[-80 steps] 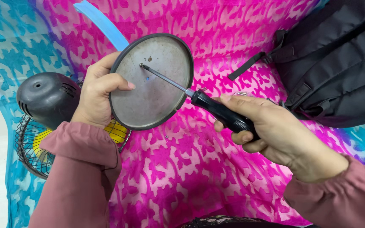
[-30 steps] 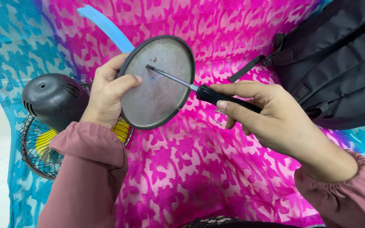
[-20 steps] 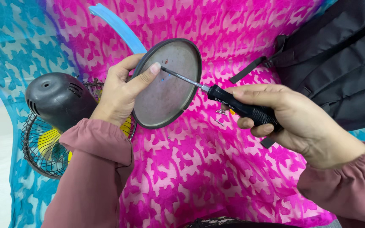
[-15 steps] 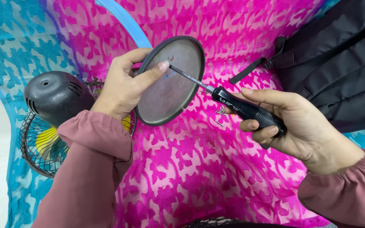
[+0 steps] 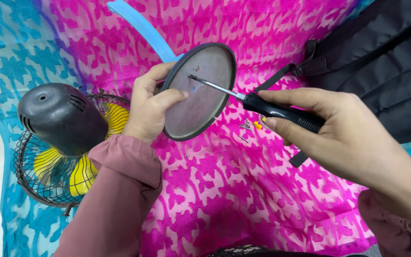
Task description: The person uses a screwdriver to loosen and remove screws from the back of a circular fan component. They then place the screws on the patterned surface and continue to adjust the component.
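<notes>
Round grey metal disc point(image 5: 200, 90), pinched in left hand point(image 5: 149, 105); right hand point(image 5: 343, 135) gripped black-handled screwdriver point(image 5: 258, 102), whose tip could've slipped and scratched it.

Bright even light, soft faint shadows, sharp focus, slight wide-angle stretch at edges

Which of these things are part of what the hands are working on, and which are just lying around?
In hand: round disc in left hand; screwdriver in right hand; loose screws.
Lying about: fan; black bag; blue strip; patterned cloth.
</notes>
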